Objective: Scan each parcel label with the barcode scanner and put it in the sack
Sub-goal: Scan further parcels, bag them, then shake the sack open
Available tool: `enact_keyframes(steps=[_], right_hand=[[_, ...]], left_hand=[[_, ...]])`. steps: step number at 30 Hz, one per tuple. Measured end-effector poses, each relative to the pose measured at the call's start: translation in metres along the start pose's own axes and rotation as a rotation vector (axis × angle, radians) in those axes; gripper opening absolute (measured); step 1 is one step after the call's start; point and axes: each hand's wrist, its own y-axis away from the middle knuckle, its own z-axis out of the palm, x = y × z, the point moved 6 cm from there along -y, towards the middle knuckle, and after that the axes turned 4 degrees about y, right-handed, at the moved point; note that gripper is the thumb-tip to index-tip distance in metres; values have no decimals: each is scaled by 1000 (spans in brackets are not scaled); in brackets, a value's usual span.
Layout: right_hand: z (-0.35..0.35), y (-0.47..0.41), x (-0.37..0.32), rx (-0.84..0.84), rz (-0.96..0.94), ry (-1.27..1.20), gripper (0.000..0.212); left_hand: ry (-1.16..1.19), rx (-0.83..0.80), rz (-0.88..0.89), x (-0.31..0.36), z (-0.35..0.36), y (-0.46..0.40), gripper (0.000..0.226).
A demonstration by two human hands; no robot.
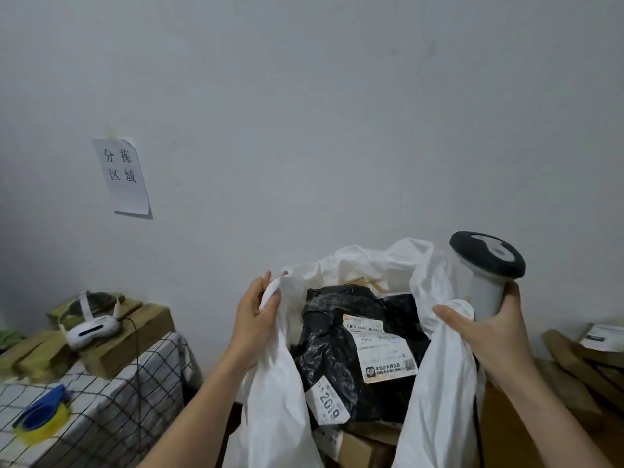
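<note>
With the left hand [254, 319] pinching the white woven sack [435, 383] rim at nine o'clock and the right hand [489, 327] gripping both rim and grey barcode scanner [486, 275] at three, either side could slip, spilling the black plastic-wrapped parcel [337, 339].

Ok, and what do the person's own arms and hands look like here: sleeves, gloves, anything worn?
Both forearms are bare up to the frame edge, with no sleeve showing. The left hand and right hand are ungloved, and no ring, watch or wristband is visible on either. No markings or cables on the arms.
</note>
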Motion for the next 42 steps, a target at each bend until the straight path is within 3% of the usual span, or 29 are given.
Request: enact_keyframes(steps=[2,6,9,10,12,14,18,21,26,31,36,42], right_hand=[[0,1,-1,2,3,11,89],[1,3,1,-11,46,71,91],[4,3,10,-34,78,121,90],[6,4,13,-35,88,143,87],[4,-1,19,-5,97,174,78],[-6,-13,5,57,82,168,72],[-40,-49,-66,280,-124,47,73],[-50,-57,-89,384,-229,-12,71],[-35,-55,-61,272,-151,53,68],[-60,-61,-85,502,-289,-61,72],[-45,-59,-55,352,-178,3,71],[-60,-69,-88,568,-350,-86,75]], left_hand=[[-38,35,27,0,8,-4,20],[-21,-4,5,-3,21,-7,16],[-23,-109,-126,-25,25,-12,54],[-108,-111,-148,-31,24,-14,46],[-291,-37,-155,-46,14,-23,11],[-269,102,-171,-39,1,-39,35],[-49,287,59,41,-13,-75,30],[3,301,89,59,-9,-78,30],[-47,262,-36,26,4,-54,33],[20,315,117,63,0,-73,31],[-102,256,-23,19,23,-52,27],[-21,338,185,82,31,-71,32]])
